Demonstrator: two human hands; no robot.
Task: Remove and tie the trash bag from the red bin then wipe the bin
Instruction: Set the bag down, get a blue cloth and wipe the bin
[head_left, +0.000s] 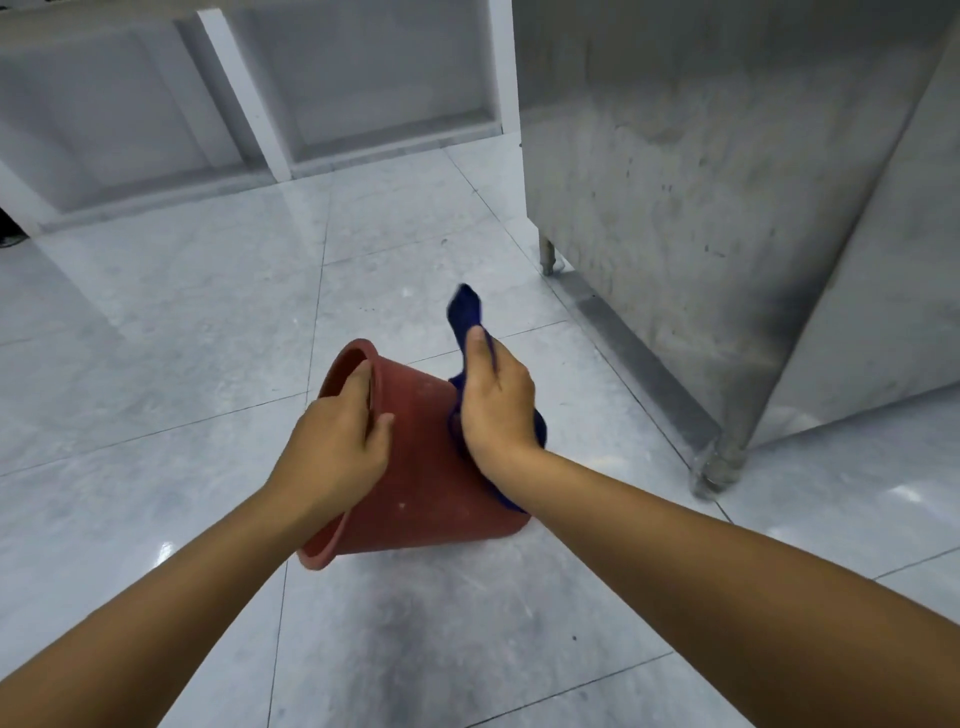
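Your forearms fill the bottom of the view, so starting on that side: your left hand (337, 441) is clamped on the rim of the red plastic bin (415, 478), fingers hooked inside and thumb outside, holding it tipped on its side with the mouth facing left. No bag is visible on it, so this looks like the wipe stage. Just across the bin wall, your right hand (496, 400) is closed over a dark blue cloth (465, 306), pressing it flat against the outer wall, one corner flapping loose past your fingertips.

To do it well, I'd keep that rim grip firm, rotate the bin toward the cloth, and bunch up the loose corner. Don't forget the inside and the base.

Plenty of open pale tiled floor (156, 338) beyond your left hand. Off your right hand stands a steel cabinet (727, 208) with feet and a low edge, so keep your swing clear of it.
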